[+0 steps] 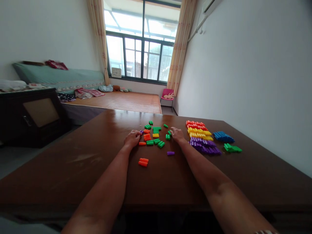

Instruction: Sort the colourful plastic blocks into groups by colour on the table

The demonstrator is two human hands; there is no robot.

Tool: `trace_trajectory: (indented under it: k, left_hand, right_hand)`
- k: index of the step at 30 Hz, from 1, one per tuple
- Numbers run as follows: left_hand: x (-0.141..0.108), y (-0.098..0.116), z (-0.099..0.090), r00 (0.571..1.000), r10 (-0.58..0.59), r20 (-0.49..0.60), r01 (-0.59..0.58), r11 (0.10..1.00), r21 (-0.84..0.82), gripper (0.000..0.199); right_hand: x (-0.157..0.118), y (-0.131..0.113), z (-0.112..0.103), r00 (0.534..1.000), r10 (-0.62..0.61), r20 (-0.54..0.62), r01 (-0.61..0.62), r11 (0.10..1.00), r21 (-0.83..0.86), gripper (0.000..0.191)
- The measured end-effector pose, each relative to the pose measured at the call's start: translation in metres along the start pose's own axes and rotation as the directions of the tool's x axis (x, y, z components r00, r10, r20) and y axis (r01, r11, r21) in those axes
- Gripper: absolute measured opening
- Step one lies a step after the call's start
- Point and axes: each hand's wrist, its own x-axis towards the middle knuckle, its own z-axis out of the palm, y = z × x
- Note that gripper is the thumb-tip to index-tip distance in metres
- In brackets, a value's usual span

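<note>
My left hand [133, 138] rests on the brown table, its fingers closed on a purple piece [141, 132] left of the scattered pieces. My right hand [176, 134] is at the right side of them, fingertips on a green piece [169, 133]. Between the hands lie green pieces [156, 130], a yellow piece [155, 135] and orange pieces [147, 137]. Closer to me are an orange pair [143, 162] and a single purple piece [170, 153].
Right of my right hand, rows of red [195, 124], yellow [200, 133] and purple pieces [204, 146] lie near blue [223, 136] and green groups [232, 148]. Beyond the table [85, 159] stand a bed [126, 100], a dark cabinet [34, 113] and a pink chair [167, 94].
</note>
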Motion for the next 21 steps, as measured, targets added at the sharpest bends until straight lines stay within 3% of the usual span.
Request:
trace_trajectory:
  k: [4, 7, 9, 12, 15, 17, 19, 21]
  left_hand:
    - [0.000, 0.001, 0.000, 1.000, -0.002, -0.015, 0.002, 1.000, 0.009, 0.023]
    - [0.002, -0.001, 0.001, 1.000, 0.020, -0.022, -0.020, 1.000, 0.014, 0.024]
    - [0.004, -0.003, 0.001, 1.000, 0.026, -0.016, -0.026, 0.999, 0.021, 0.025]
    - [0.008, -0.006, 0.001, 1.000, 0.029, 0.009, -0.029, 0.999, 0.035, 0.026]
    - [0.012, -0.008, 0.001, 0.999, 0.050, 0.004, -0.050, 0.998, 0.047, 0.026]
    - [0.013, -0.009, 0.001, 0.998, 0.059, 0.002, -0.059, 0.997, 0.054, 0.027]
    - [0.013, -0.009, 0.000, 0.998, 0.059, 0.011, -0.060, 0.996, 0.059, 0.028]
    - [0.013, -0.009, -0.001, 0.998, 0.062, 0.013, -0.063, 0.996, 0.061, 0.028]
  right_hand:
    - [0.003, -0.001, 0.003, 0.999, 0.031, -0.016, -0.030, 0.999, 0.041, 0.028]
    - [-0.010, 0.010, -0.013, 0.989, -0.007, -0.149, 0.036, 0.981, 0.192, 0.028]
    - [-0.025, 0.031, -0.035, 0.961, -0.013, -0.278, 0.085, 0.965, 0.248, 0.030]
    - [-0.058, 0.089, -0.078, 0.887, 0.084, -0.454, 0.011, 0.979, 0.203, 0.035]
    - [-0.105, 0.168, -0.115, 0.761, 0.273, -0.588, -0.197, 0.961, 0.192, 0.042]
    - [-0.138, 0.218, -0.127, 0.681, 0.391, -0.619, -0.356, 0.916, 0.186, 0.041]
    - [-0.164, 0.254, -0.129, 0.665, 0.463, -0.586, -0.468, 0.870, 0.156, 0.037]
    - [-0.179, 0.273, -0.126, 0.684, 0.524, -0.507, -0.547, 0.829, 0.118, 0.034]
